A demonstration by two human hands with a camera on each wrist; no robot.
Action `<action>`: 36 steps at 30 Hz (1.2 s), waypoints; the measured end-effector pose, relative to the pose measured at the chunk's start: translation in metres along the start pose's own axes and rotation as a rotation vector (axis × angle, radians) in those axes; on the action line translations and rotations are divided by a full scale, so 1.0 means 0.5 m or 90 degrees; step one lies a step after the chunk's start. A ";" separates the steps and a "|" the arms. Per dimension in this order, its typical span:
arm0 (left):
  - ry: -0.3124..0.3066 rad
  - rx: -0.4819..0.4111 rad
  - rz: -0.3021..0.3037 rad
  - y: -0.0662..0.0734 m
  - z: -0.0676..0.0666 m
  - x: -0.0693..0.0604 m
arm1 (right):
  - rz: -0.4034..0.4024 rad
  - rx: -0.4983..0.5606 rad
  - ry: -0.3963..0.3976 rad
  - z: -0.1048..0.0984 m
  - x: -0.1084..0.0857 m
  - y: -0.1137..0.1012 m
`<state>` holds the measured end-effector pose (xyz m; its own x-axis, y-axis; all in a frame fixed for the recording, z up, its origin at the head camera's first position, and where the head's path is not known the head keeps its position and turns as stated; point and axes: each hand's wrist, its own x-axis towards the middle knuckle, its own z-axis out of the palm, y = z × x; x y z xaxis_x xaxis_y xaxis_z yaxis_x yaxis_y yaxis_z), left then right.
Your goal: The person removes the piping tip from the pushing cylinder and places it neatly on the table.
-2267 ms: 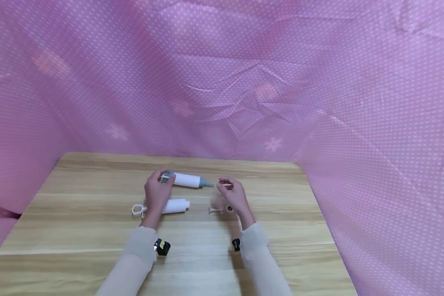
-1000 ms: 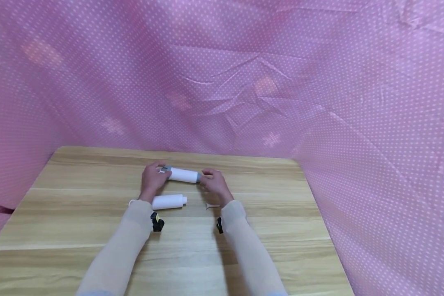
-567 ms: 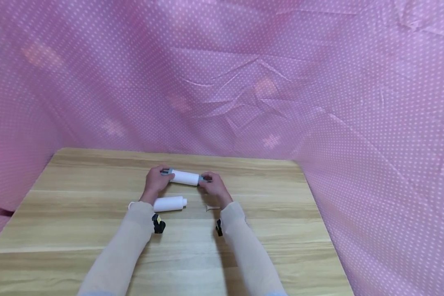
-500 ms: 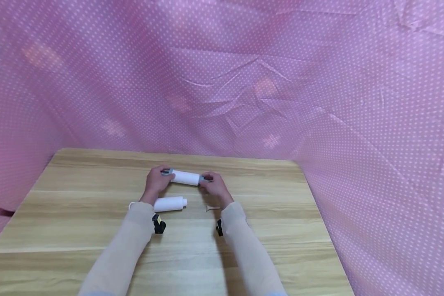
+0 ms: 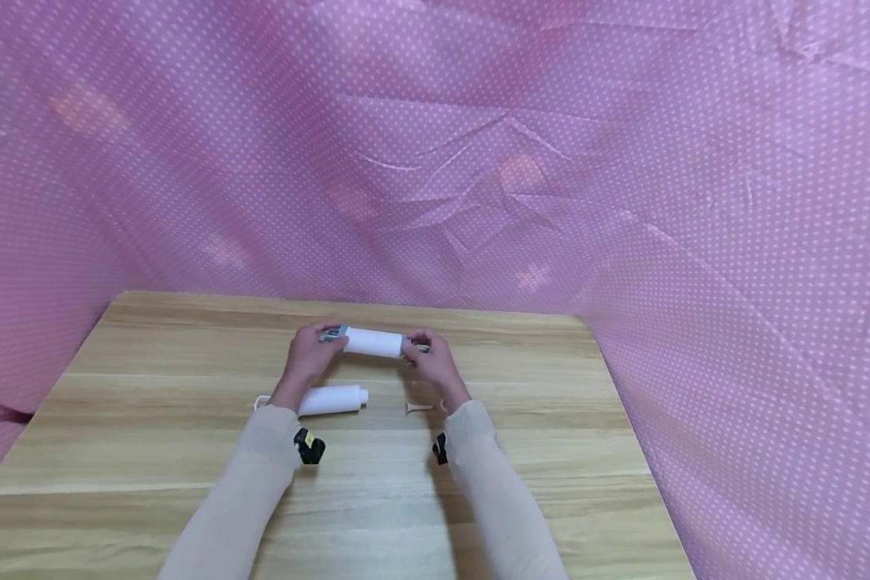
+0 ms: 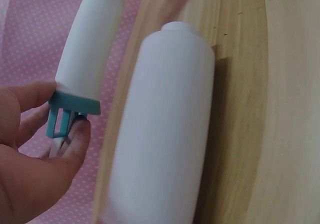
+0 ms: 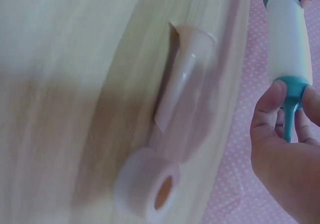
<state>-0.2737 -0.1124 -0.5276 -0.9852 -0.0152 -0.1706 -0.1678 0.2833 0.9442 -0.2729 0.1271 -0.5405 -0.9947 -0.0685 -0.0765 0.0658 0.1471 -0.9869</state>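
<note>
A large syringe (image 5: 374, 342) with a white barrel and teal ends lies crosswise between my hands, near the table's far side. My left hand (image 5: 310, 356) grips its handle end; in the left wrist view, thumb and fingers close around the teal frame. At the other end my right hand (image 5: 437, 364) pinches the teal nozzle base, with the thin nozzle running down between the fingers in the right wrist view. Nearer me lies a second, all-white syringe (image 5: 333, 399), its looped handle partly behind my left wrist. A loose pale nozzle (image 7: 185, 73) and a ring-shaped cap (image 7: 140, 184) lie below my right hand.
The wood-grain table (image 5: 377, 499) is enclosed by pink dotted cloth (image 5: 435, 161) at the back and both sides. Black wrist cameras (image 5: 308, 446) hang below both cuffs.
My right hand has moved from beyond the nozzle tip onto the teal nozzle base. In the last half second both hands have shifted slightly right with the syringe.
</note>
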 end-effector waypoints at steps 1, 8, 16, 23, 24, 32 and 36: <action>-0.001 -0.001 0.003 0.003 -0.003 -0.003 | -0.013 -0.002 -0.006 -0.003 -0.002 -0.001; -0.034 -0.002 0.016 0.017 -0.026 -0.027 | -0.057 -0.016 -0.042 -0.025 -0.021 -0.011; -0.109 -0.024 0.068 0.014 -0.052 -0.054 | -0.087 -0.015 -0.096 -0.040 -0.064 -0.055; -0.133 -0.029 0.084 0.012 -0.071 -0.072 | -0.105 -0.031 -0.124 -0.046 -0.111 -0.112; -0.136 -0.033 0.086 0.013 -0.073 -0.075 | -0.109 -0.034 -0.126 -0.047 -0.115 -0.115; -0.166 -0.104 0.109 0.020 -0.078 -0.100 | -0.128 -0.038 -0.126 -0.051 -0.138 -0.133; -0.149 -0.173 0.085 0.024 -0.064 -0.112 | -0.140 -0.037 -0.124 -0.052 -0.147 -0.142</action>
<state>-0.2216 -0.1390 -0.4979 -0.9700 0.2327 -0.0702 -0.0715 0.0030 0.9974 -0.2066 0.1472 -0.4613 -0.9504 -0.2920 0.1072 -0.1599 0.1629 -0.9736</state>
